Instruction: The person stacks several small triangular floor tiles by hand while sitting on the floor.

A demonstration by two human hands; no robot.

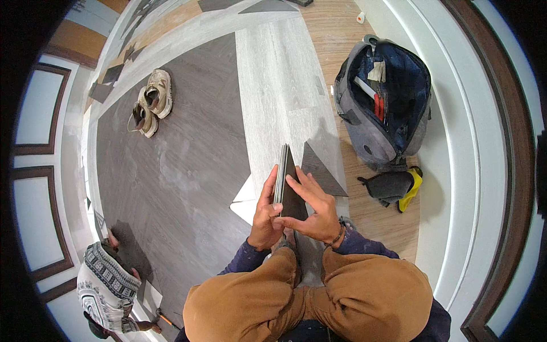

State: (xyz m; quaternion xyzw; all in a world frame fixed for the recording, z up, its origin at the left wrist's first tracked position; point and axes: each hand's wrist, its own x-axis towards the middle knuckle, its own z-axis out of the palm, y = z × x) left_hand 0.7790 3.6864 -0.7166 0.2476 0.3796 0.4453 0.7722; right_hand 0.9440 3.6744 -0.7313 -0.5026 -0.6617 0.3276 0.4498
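Note:
Between my two hands stands a stack of thin dark floor plank pieces [295,192], held on edge with the layered edges facing up. My left hand [267,216] grips the stack from the left, thumb near its lower end. From the right, my right hand [316,209] rests its fingertips and thumb on the stack's dark face. A dark triangular plank piece [321,171] lies on the pale grey planks [273,85] just beyond my right hand. White triangular pieces [245,199] lie to the left of my left hand.
An open grey backpack [384,102] with red-handled tools lies at the right, beside a dark and yellow cloth item [389,188]. Shoes [154,100] sit on the dark floor [183,149]. Another person [109,282] crouches at lower left near an orange-handled tool [166,318].

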